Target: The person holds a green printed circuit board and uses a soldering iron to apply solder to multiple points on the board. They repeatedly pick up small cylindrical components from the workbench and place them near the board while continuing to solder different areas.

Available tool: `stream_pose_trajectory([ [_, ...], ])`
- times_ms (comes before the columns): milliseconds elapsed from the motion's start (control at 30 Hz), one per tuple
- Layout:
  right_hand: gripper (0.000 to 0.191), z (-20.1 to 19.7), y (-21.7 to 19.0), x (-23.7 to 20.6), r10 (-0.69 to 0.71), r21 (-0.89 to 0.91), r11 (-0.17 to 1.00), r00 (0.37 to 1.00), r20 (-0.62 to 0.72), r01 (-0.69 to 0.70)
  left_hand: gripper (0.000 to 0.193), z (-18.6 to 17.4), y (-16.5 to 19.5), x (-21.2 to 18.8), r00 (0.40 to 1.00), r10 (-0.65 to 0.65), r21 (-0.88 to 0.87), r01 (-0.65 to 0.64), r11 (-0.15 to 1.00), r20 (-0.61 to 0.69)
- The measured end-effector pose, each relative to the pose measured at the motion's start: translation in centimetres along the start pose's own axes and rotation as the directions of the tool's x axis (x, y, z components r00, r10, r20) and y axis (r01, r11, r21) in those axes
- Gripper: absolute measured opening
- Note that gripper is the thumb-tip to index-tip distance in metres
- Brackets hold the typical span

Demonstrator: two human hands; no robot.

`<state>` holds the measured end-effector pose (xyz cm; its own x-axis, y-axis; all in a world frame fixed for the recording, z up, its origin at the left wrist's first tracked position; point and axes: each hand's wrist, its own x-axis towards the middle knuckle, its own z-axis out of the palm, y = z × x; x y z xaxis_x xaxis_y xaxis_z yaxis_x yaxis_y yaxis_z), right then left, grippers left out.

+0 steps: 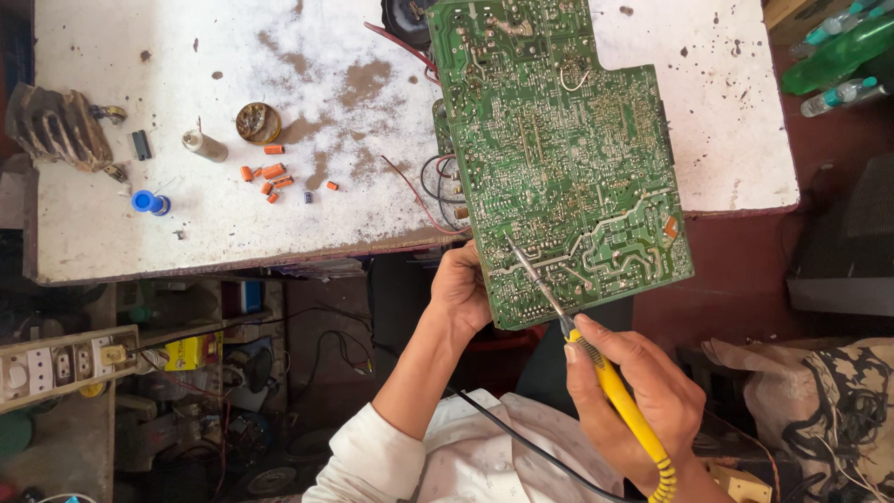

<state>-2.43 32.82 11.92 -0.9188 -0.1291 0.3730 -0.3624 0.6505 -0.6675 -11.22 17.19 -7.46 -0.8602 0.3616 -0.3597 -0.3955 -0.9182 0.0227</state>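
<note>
A large green circuit board (559, 140) stands tilted, solder side towards me, its far end resting on the white table (112, 233). My left hand (461, 289) grips the board's near left corner. My right hand (643, 391) holds a yellow-handled soldering iron (610, 387), whose metal tip touches the board's lower part among the solder tracks. The iron's black cord runs down across my lap.
On the stained table lie several small orange capacitors (270, 175), a round tin (258, 122), a metal cylinder (205, 145), a blue cap (149, 202) and a heat sink (56, 128). Red and black wires (433, 186) hang beside the board. A power strip (56, 365) sits low left; bottles (838, 56) stand top right.
</note>
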Motion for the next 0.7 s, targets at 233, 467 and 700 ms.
stream_pose_trajectory([
  [233,0.027,-0.2,0.9,-0.3,0.118,0.063,0.991,0.993,-0.024,-0.117,0.030,-0.3,-0.2,0.0,1.000,-0.002,-0.014,0.002,1.000,-0.019],
  [467,0.024,-0.1,3.0,-1.7,0.270,0.199,0.945,0.962,-0.039,-0.258,0.025,-0.9,-0.2,-0.2,1.000,0.004,-0.016,-0.003,1.000,0.020],
  [700,0.023,-0.1,7.3,-3.1,0.523,0.644,0.639,0.852,0.039,-0.421,0.027,-0.3,-0.3,-0.8,0.998,0.022,-0.004,-0.022,1.000,0.054],
])
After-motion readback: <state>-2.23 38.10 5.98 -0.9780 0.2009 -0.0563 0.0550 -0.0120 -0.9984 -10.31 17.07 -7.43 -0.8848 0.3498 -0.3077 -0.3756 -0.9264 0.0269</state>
